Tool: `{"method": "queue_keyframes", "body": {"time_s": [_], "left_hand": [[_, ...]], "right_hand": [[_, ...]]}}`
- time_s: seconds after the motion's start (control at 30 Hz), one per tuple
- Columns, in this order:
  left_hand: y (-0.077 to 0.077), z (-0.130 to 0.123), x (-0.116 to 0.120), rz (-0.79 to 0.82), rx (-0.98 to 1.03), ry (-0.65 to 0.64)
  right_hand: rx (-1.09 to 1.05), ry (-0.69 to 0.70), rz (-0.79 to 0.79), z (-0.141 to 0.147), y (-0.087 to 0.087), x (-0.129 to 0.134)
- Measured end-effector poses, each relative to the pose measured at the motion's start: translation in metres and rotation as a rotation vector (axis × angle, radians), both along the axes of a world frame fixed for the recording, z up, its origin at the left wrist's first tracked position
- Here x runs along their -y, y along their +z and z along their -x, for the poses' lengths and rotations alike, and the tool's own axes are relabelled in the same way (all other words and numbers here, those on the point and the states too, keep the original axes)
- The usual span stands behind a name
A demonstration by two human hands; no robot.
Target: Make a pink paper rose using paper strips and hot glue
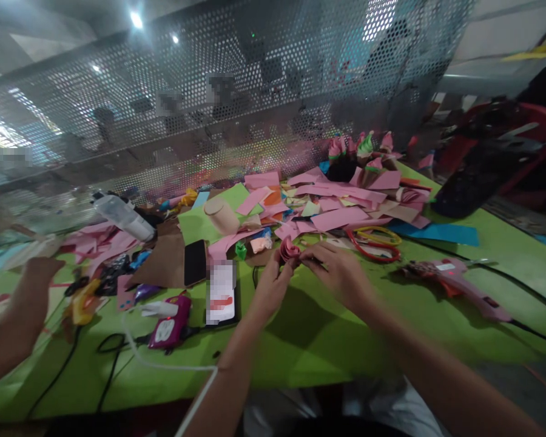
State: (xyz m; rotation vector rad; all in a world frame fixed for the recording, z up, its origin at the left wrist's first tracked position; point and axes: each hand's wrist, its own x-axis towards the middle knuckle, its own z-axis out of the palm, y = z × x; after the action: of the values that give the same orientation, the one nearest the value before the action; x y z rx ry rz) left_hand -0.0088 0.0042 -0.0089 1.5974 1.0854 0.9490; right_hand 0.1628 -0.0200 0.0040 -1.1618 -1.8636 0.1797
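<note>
A rolled pink paper rose [290, 249] is held upright above the green table, its spiral layers facing up. My left hand [273, 284] closes around its lower part from the left. The fingertips of my right hand [335, 267] are pinched together at the rose's right edge; the exact contact is too small to make out. Just behind my hands lie pink paper strips [341, 217] and a small green wrapped piece [241, 250]. Left of my left hand is a phone with a lit screen [221, 292].
A pink glue gun [466, 282] and red-handled scissors [377, 246] lie to the right. Leftward are a magenta device [170, 321], a dark phone [195, 263], a clear bottle [122, 215] and another person's arm [20, 315]. Paper flowers [366, 145] stand behind; cords cross the table.
</note>
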Motion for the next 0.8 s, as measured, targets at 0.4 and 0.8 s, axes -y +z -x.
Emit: {"method": "queue_keyframes", "body": {"time_s": [0.4,0.8], "left_hand": [[0.0037,-0.0007,0.0011,0.009,0.048,0.076],[0.0048,0.0004,0.0017,0.01,0.052,0.096]], "right_hand": [[-0.019,-0.068,-0.021,-0.0021,0.0042,-0.0004],[-0.006,-0.055,0.002,-0.0001,0.006,0.0022]]}}
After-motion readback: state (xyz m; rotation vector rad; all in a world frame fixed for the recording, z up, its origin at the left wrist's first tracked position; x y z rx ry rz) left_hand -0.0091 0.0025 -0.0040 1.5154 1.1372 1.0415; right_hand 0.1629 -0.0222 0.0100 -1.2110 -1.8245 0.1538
